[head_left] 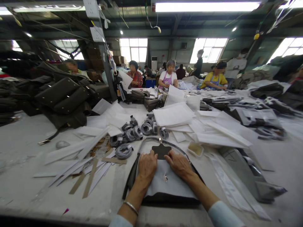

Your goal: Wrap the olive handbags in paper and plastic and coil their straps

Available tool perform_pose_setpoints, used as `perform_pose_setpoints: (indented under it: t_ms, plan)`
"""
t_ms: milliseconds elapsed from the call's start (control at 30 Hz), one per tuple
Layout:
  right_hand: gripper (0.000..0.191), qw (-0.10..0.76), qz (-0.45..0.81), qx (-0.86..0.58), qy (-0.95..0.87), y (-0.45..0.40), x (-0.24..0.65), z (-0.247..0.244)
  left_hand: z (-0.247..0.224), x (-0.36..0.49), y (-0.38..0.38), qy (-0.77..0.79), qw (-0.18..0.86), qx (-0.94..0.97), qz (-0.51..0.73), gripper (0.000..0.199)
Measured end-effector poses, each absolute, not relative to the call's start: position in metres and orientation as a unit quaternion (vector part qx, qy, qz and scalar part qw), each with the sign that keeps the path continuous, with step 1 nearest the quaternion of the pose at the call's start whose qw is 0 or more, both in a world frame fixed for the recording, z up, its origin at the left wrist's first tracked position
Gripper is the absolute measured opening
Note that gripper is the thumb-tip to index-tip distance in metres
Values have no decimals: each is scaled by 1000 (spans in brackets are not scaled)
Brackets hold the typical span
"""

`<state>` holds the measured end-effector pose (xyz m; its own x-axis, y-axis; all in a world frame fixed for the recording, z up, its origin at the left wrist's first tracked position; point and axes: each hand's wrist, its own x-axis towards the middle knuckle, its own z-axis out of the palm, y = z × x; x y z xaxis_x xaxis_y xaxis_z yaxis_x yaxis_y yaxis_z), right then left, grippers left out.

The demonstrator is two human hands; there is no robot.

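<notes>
A dark handbag (170, 200) lies on the table in front of me, its front covered by a pale protective sheet (163, 176). A small metal piece shows in the middle of the sheet. At the bag's top is a dark tab (161, 152) with a metal clasp, and a wrapped strap arches behind it. My left hand (147, 165) grips the top edge left of the tab, fingers curled. My right hand (178, 164) grips the same edge on the right, its thumb beside the tab. The fingertips of both hands are partly hidden.
Several coiled wrapped straps (124, 151) lie beyond the bag. White sheets (174, 114) are heaped behind, with paper and cardboard strips (90, 179) to the left. A small plastic tub (195, 148) and a grey wrapped piece (246, 176) lie right. Dark bags (63, 97) pile up left; people work across the table.
</notes>
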<state>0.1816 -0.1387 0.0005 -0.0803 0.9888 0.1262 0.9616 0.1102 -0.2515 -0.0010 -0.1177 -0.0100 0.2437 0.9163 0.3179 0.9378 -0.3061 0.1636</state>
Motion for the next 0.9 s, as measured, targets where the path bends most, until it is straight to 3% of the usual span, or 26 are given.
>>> perform_pose_setpoints:
  t_ms: [67,167,333,500,567,667,900]
  plan:
    - [38,184,51,-680,-708,-136,182,-6,-12,-1,-117,-605,41,-773,-187,29]
    - [59,258,44,-675,-690,-130,185,-14,-14,-2,-116,-602,46,-773,-193,46]
    - [78,292,154,-674,-661,-124,195,-13,-12,-3,-117,-587,-7,-781,-213,56]
    - [53,386,286,-560,-675,-126,206,1,-9,-11,-118,-554,-149,-742,-346,52]
    - [65,395,307,-519,-693,-129,207,4,-7,-20,-118,-509,-201,-746,-380,49]
    - [74,382,294,-495,-723,-133,204,6,-2,-33,-121,-454,-255,-764,-381,44]
    - [48,327,204,-490,-782,-141,195,6,12,-27,-136,-344,-299,-803,-384,20]
